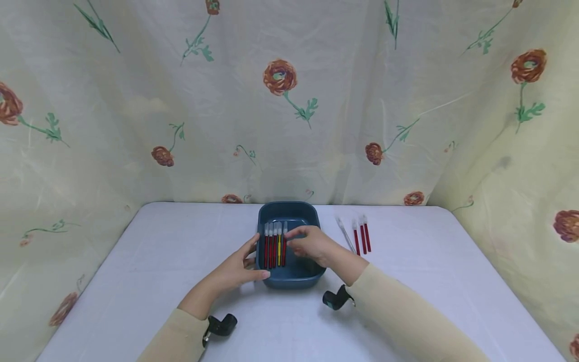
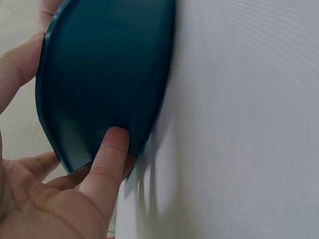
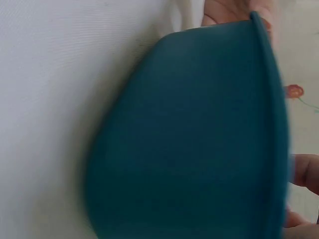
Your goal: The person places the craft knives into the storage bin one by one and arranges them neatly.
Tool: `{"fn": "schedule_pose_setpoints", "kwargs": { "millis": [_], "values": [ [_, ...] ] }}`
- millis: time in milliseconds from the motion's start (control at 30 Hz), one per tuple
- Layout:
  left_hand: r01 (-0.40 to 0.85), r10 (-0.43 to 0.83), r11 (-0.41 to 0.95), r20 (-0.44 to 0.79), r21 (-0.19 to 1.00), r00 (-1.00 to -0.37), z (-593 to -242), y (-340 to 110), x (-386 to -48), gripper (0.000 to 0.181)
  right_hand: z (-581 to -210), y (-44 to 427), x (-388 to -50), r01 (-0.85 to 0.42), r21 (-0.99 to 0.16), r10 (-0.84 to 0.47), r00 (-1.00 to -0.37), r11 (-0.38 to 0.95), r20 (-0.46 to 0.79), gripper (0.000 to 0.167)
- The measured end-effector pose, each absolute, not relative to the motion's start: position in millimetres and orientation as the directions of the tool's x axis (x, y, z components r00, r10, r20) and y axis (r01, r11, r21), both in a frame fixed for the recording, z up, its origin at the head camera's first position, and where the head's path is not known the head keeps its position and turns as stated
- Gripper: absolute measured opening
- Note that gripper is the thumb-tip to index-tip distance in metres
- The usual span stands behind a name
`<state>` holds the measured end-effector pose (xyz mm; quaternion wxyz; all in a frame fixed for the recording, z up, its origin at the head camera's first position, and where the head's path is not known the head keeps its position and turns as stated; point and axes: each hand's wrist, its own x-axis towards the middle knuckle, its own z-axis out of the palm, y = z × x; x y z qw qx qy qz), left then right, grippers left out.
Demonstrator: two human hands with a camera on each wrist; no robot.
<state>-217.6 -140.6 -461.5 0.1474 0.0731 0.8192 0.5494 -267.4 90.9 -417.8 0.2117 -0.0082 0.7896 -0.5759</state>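
A dark blue tray (image 1: 291, 284) stands on the table with several slim capped pens in its left half. They lie side by side; most are red with clear caps, and a yellow pen (image 1: 279, 251) is among them. My left hand (image 1: 232, 271) holds the tray's left side, its thumb at the near left corner; in the left wrist view its fingers spread against the outer wall. Over the tray, my right hand (image 1: 312, 245) pinches the rightmost red pen (image 1: 284, 257) near its cap. In the right wrist view the tray's wall hides most of that hand.
Right of the tray lie several more pens: red pens (image 1: 363, 239) with clear caps and a longer silver pen (image 1: 345, 234). A white cloth (image 1: 149, 266) covers the table. Behind it hangs a flower-patterned curtain (image 1: 203, 105).
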Motion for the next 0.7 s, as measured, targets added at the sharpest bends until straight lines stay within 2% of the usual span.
{"fn": "schedule_pose_setpoints", "kwargs": {
  "millis": [700],
  "values": [
    [-0.038,0.267,0.395,-0.154,0.918,-0.951,-464,-139,-218,0.108,-392,146,-264,0.114,-0.916,-0.318,-0.915,0.384,-0.247,0.027]
  ]
}}
